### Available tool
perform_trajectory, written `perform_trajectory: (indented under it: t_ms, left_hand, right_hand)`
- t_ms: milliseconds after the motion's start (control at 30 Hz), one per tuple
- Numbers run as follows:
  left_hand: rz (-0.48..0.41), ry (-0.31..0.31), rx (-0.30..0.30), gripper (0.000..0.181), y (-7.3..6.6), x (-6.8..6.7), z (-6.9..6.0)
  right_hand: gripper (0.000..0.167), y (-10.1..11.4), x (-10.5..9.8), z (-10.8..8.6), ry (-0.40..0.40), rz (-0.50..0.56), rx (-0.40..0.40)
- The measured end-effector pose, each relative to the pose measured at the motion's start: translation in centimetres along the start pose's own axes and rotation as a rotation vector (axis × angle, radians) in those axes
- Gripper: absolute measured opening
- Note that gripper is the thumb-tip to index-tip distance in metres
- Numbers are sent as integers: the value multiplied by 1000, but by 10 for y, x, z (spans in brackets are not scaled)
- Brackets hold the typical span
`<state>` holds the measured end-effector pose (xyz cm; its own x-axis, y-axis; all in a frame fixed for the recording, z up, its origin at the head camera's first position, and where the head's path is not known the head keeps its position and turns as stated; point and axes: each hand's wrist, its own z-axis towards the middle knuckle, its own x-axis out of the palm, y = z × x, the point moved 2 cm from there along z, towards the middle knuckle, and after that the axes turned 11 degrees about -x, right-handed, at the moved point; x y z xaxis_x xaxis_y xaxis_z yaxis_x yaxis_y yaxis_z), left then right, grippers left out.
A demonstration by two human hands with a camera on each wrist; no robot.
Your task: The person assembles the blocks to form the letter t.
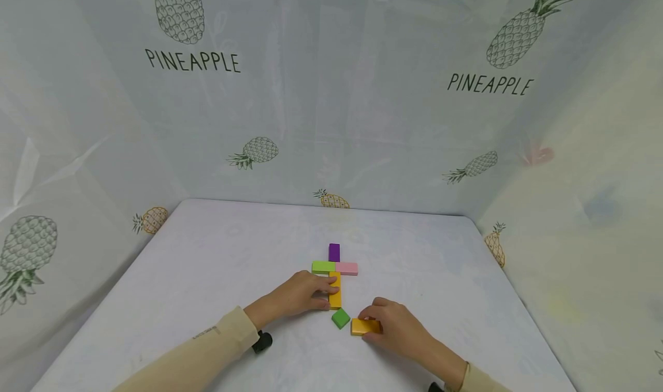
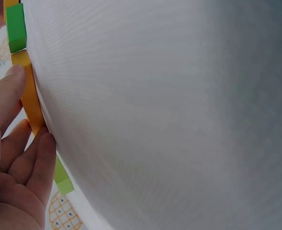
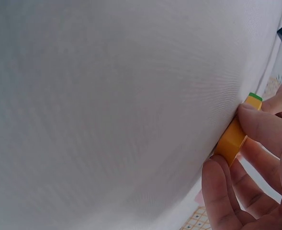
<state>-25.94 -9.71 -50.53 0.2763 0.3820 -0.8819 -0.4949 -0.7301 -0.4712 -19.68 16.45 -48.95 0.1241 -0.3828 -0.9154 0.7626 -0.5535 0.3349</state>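
Note:
My left hand [image 1: 300,293] pinches a long yellow block [image 1: 335,301] from its left side; in the left wrist view the thumb lies near one end of this block [image 2: 31,98] and the fingers near the other. A second yellow block [image 1: 364,326], lying crosswise to the right, is gripped between the thumb and fingers of my right hand [image 1: 401,327]. Between the two sits a small green block [image 1: 340,318], turned like a diamond. Beyond the long block, a light green block [image 1: 322,267] and a pink block [image 1: 347,269] lie end to end, with a purple block [image 1: 334,252] behind them.
All the blocks lie on a white-covered table [image 1: 233,248]. A pale curtain [image 1: 331,104] printed with pineapples hangs behind the table and along both sides. A dark wrist device [image 1: 262,342] sits under the left sleeve's cuff.

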Motion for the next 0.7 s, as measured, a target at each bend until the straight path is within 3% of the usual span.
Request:
perform_trajectory:
  t_ms: [567, 700]
  left_hand:
    - [5, -9, 26, 47, 1, 0, 0]
    - [9, -2, 9, 48, 1, 1, 1]
  right_hand:
    - [28, 0, 1, 3, 18, -3, 7]
    - [27, -1, 2, 3, 24, 0, 11]
